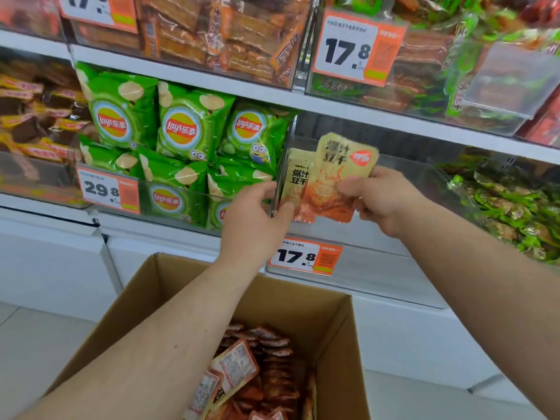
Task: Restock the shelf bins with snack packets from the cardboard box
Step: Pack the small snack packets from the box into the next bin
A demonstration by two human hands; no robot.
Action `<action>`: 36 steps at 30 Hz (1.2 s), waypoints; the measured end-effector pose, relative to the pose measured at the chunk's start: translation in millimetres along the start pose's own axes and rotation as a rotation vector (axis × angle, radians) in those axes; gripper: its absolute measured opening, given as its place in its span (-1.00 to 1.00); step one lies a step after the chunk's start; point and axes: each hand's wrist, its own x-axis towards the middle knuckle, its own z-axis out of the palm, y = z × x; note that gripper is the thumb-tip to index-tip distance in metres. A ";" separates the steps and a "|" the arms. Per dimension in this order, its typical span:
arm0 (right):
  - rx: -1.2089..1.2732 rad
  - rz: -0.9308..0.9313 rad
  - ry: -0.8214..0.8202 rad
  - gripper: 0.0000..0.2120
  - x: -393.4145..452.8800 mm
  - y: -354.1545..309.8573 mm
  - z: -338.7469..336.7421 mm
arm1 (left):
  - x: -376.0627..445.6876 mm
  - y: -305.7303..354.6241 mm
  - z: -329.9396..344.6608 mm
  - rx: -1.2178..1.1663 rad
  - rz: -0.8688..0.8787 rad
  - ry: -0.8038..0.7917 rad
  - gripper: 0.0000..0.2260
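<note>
My right hand (375,198) grips a beige and orange snack packet (336,180) by its right edge. My left hand (257,219) pinches a second, similar packet (295,183) that lies partly behind the first. Both packets are held up in front of a clear shelf bin (378,268) with a 17.8 price tag (306,256); the visible part of that bin holds no packets. Below my forearms stands the open cardboard box (303,298), with several orange-red snack packets (260,374) lying loose in it.
A bin of green Lay's chip bags (181,140) sits left of the clear bin. Green-wrapped snacks (509,213) fill the bin to the right. Upper shelves carry orange and green packets behind price tags. White shelf base panels (60,262) run along the bottom.
</note>
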 end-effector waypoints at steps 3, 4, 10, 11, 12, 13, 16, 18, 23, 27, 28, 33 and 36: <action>-0.161 0.073 -0.068 -0.84 25.8 11.3 23.0 | 1.3 -6.7 8.7 0.105 0.083 0.046 -0.69; -0.190 0.083 -0.087 -0.85 34.1 16.4 31.6 | 1.2 -7.9 9.9 0.132 0.096 0.056 -0.67; -0.224 0.088 -0.065 -0.82 71.2 38.1 65.3 | 0.1 -7.7 10.0 0.135 0.115 0.076 -0.65; -0.241 0.085 -0.053 -0.79 75.4 40.4 67.2 | 0.0 -7.9 9.7 0.131 0.117 0.073 -0.65; -0.256 0.079 -0.045 -0.76 78.4 42.4 68.5 | -0.1 -8.6 10.0 0.130 0.114 0.071 -0.65; -0.271 0.067 -0.036 -0.72 81.6 44.6 69.7 | -0.1 -9.1 10.2 0.132 0.109 0.071 -0.65; -0.366 0.033 0.008 -0.64 85.3 47.9 72.6 | 0.0 -12.0 11.6 0.133 0.110 0.071 -0.62; -0.439 0.012 0.050 -0.63 82.4 46.4 73.4 | -0.3 -12.6 12.2 0.124 0.111 0.074 -0.62; -0.589 -0.004 0.085 -0.69 77.6 41.6 73.8 | 0.1 -12.5 12.4 0.120 0.107 0.076 -0.65; -0.583 -0.002 -0.026 -0.67 76.7 43.3 74.8 | -0.4 -11.9 12.0 0.114 0.099 0.077 -0.64; -0.551 -0.001 -0.042 -0.69 76.5 43.7 74.7 | -0.6 -11.5 11.9 0.113 0.098 0.080 -0.63; -0.417 0.004 -0.070 -0.73 76.2 44.2 75.8 | -0.6 -10.5 12.1 0.101 0.103 0.084 -0.64; -0.413 0.001 -0.080 -0.71 75.0 43.5 76.0 | -0.4 -10.8 12.7 0.095 0.104 0.083 -0.64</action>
